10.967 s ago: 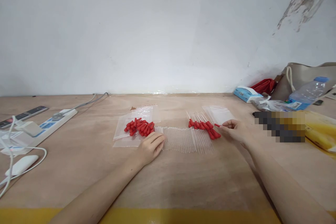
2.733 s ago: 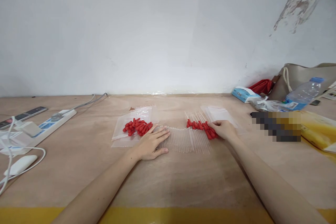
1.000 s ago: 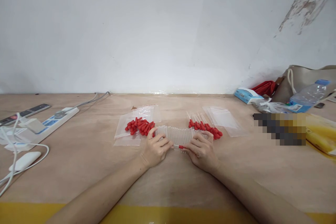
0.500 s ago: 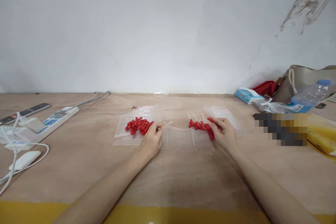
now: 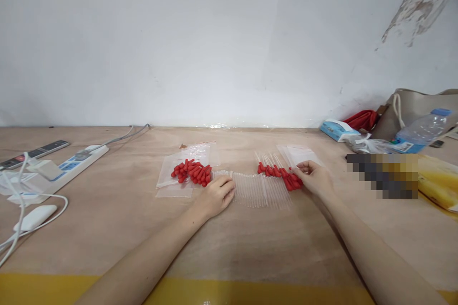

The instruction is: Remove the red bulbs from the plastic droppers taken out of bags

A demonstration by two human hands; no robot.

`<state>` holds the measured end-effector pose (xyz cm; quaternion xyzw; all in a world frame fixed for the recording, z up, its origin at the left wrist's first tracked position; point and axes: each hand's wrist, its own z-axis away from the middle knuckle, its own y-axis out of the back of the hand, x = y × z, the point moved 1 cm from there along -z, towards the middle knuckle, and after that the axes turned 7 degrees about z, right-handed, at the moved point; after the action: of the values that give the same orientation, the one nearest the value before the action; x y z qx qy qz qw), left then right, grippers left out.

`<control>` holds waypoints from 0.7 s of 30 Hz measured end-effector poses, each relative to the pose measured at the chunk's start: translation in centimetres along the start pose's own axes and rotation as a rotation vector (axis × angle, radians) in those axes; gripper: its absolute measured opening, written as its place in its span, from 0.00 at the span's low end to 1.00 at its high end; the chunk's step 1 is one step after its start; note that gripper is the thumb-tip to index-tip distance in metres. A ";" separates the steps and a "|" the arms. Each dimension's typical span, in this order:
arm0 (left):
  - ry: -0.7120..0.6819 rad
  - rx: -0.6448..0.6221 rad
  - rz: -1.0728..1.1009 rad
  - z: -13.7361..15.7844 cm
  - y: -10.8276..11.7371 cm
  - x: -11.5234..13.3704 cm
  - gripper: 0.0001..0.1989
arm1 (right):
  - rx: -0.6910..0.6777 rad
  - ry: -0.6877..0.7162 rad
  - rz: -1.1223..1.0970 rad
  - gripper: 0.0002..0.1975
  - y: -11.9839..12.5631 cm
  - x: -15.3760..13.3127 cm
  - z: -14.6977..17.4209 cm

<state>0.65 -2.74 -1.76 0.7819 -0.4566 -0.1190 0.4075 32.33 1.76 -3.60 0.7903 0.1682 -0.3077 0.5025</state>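
A row of clear thin tubes lies side by side on the table. My left hand rests on the row's left end, fingers curled down; what they grip is hidden. Left of it, a pile of red rubber bulbs sits on a clear plastic bag. Beyond the row lie several droppers, red bulbs fitted on thin clear tubes. My right hand is beside loose red bulbs at the row's right end, its fingertips touching or close to them, slightly apart.
Another clear bag lies behind my right hand. A power strip with cables, a remote and a white mouse-shaped object are at left. At right stand a blue box, a bottle and a yellow package.
My left hand has come down onto the row's left end; the tube it held no longer shows. My right hand has shifted right, and the red bulbs by it now lie spread on the table.
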 end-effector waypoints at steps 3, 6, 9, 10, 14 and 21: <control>0.020 -0.024 0.012 0.1 -0.1 0.0 0.06 | -0.040 -0.025 0.121 0.18 0.4 -0.4 0.1; 0.030 -0.052 0.025 0.2 -0.1 0.0 0.11 | -0.080 -0.077 0.218 0.22 1.0 -1.1 0.3; 0.046 -0.087 0.006 0.0 0.3 0.2 0.17 | -0.087 -0.108 0.257 0.25 1.3 -1.8 0.4; 0.054 -0.102 -0.011 0.0 0.5 0.3 0.20 | -0.085 -0.104 0.257 0.24 1.3 -2.0 0.5; 0.055 -0.186 -0.061 -0.2 1.4 0.4 0.26 | -0.042 0.031 0.299 0.18 0.8 -3.2 0.8; 0.012 -0.372 -0.064 0.3 1.7 -0.6 0.28 | 0.009 0.282 0.416 0.19 0.1 -5.0 1.9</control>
<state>-0.92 -2.81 -0.84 0.7078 -0.3992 -0.2093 0.5439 27.94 0.24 -0.83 0.8452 0.0691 -0.0850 0.5232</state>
